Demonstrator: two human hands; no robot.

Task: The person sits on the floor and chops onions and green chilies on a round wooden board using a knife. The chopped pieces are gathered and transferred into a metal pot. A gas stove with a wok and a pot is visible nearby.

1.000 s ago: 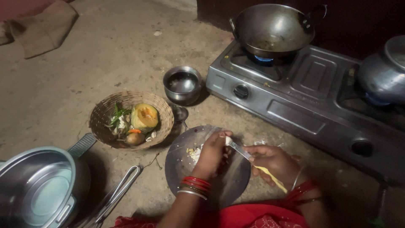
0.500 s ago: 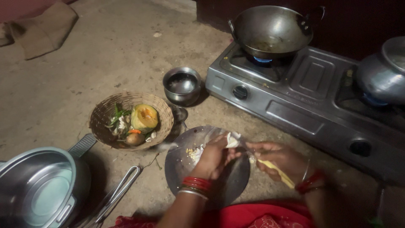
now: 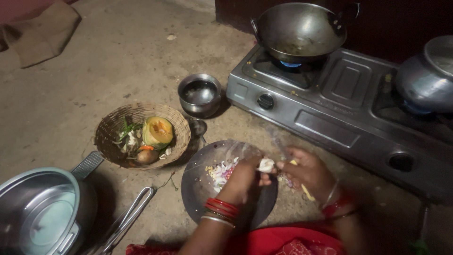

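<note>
Pale and small, a garlic-like piece (image 3: 265, 165) was pinched at the fingertips of the left hand (image 3: 243, 178), whose wrist carried red bangles. Close against it, the right hand (image 3: 306, 171) was closed around a yellow-handled knife (image 3: 306, 189); the blade was blurred, so its exact contact with the piece could not be told. Both hands were held over a round metal plate (image 3: 198, 189) on the floor, where chopped white and pinkish bits (image 3: 222, 171) lay. To the left, a woven basket (image 3: 109, 126) held a cut pumpkin piece (image 3: 157, 131) and greens. A small steel bowl (image 3: 199, 93) stood beyond it, beside a two-burner gas stove (image 3: 339, 108) on which a wok (image 3: 298, 29) sat over a blue flame. A large steel pot (image 3: 40, 212) and tongs (image 3: 127, 219) lay at the lower left.
</note>
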